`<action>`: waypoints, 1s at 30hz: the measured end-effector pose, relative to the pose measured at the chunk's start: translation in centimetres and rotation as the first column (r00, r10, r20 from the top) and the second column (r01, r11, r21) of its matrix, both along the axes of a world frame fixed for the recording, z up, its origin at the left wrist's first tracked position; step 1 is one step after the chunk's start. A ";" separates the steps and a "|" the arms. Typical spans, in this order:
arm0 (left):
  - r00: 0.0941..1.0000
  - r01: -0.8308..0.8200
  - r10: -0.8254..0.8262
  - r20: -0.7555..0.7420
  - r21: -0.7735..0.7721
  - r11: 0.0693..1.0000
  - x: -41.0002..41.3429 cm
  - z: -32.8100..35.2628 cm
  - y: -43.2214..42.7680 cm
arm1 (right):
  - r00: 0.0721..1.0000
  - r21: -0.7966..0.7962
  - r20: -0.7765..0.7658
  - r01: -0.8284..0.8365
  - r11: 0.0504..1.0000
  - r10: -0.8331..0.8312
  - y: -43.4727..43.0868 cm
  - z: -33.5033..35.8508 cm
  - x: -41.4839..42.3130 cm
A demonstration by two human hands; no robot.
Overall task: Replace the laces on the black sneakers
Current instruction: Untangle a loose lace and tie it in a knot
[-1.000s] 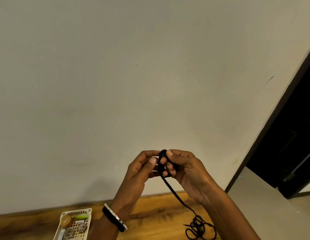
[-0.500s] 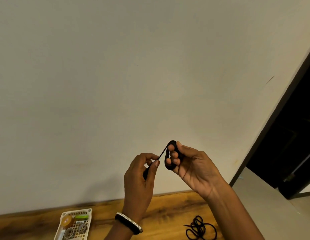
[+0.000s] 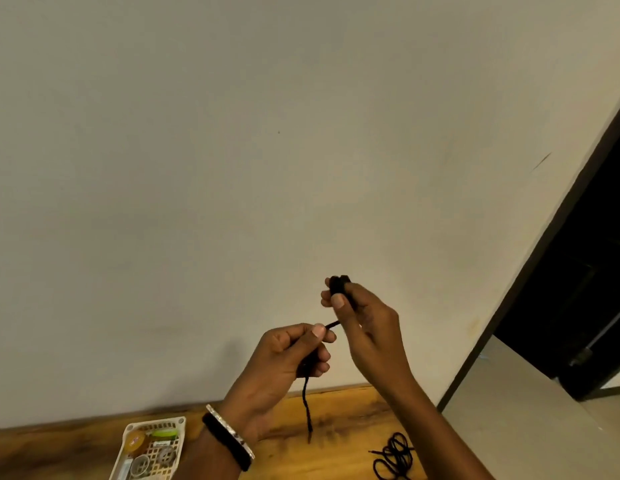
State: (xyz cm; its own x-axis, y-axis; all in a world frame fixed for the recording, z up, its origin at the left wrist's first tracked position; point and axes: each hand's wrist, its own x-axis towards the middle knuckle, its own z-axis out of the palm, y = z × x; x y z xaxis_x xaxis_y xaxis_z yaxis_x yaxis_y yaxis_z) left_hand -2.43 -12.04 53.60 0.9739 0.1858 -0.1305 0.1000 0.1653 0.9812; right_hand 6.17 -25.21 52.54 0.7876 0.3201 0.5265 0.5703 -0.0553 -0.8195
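Since half second ago: right hand (image 3: 362,320) raised a bit, its thumb now across front of lace (image 3: 339,285). Left hand (image 3: 284,358) barely shifted. Tail (image 3: 306,415) now shows below left fist; before, not visible.

Lace: black, thin, wound into small tight bundle, pinched between right thumb and fingers, up and right of basket (image 3: 156,421). Short stretch runs down to left hand, which pinches it at thumb tip, other fingers curled round it. Tail end hangs over table (image 3: 319,459), right of basket. Second lace (image 3: 393,457) tangled on table, further right of basket.
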 end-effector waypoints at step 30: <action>0.994 0.107 -0.101 -0.044 0.170 0.980 -0.3 0.0 0.0 | 0.879 0.345 -0.324 -0.234 0.909 0.349 -0.6 2.4 -0.9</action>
